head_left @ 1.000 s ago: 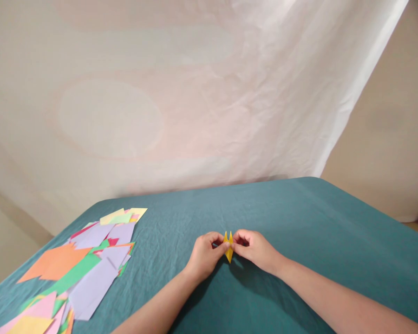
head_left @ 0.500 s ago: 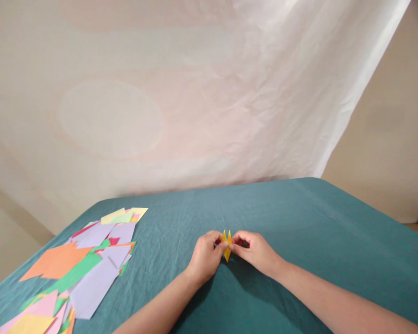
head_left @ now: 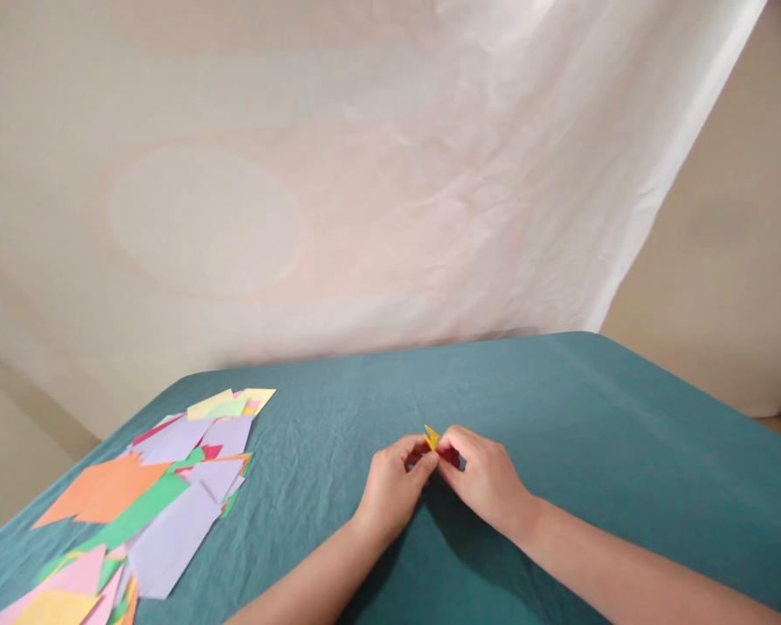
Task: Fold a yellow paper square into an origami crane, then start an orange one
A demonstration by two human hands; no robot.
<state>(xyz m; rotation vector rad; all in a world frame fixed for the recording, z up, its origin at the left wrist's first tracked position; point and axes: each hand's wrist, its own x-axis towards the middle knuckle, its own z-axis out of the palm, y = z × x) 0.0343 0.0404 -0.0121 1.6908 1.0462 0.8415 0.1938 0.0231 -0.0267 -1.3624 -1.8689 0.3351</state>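
A small folded piece of yellow paper (head_left: 432, 436) is pinched between my two hands, above the middle of the table. My left hand (head_left: 397, 476) has its thumb and fingertips closed on the paper's lower left side. From the right, my right hand (head_left: 485, 473) pinches it with thumb and forefinger, the fingertips of both hands nearly touching. Only the pointed upper part of the paper shows; its lower part is hidden behind my fingers.
A teal cloth (head_left: 338, 408) covers the table. On the left lies a spread pile of coloured paper sheets (head_left: 175, 538), in purple, orange, green, pink and yellow. Behind the table hangs a pale, creased sheet (head_left: 390, 191).
The yellow paper has turned and tilted, and less of it shows. My left hand has shifted slightly right, bringing both hands' fingertips closer together.
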